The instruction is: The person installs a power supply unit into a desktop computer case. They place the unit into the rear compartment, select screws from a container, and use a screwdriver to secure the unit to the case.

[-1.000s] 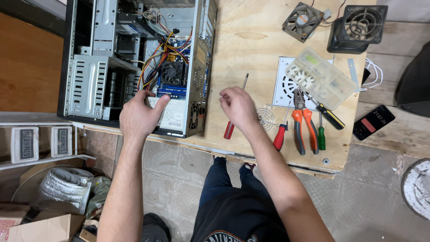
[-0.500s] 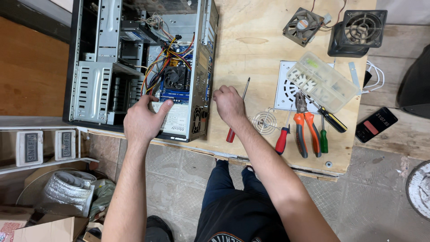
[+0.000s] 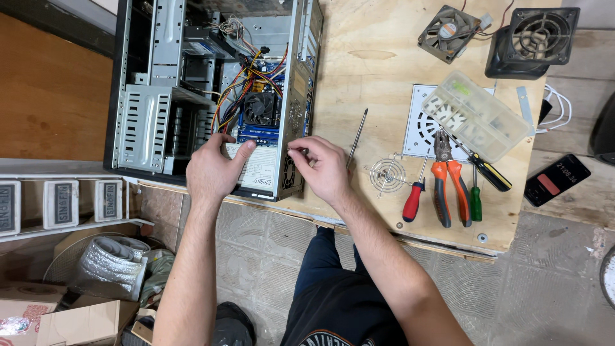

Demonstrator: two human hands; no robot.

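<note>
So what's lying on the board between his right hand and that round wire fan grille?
In the head view, a long screwdriver lies on the plywood board between the right hand and the wire fan grille.

Bare forearms, no sleeves or gloves; dark blue trousers, black shirt with a pale print, dark shoe.

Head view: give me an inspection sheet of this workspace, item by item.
Surface: plywood bench top, edge over a tiled floor.
Job's things: open computer case lying at the bench's left end; long screwdriver beside it.
Clutter: clear parts box, orange-handled pliers, red screwdriver, green screwdriver, wire fan grille, two fans, phone.
Grips: left hand on the case's near edge; right hand pinching at its rear panel.
Cables: coloured wiring inside the case; white cable at right.
Surroundings: cardboard boxes below.
</note>
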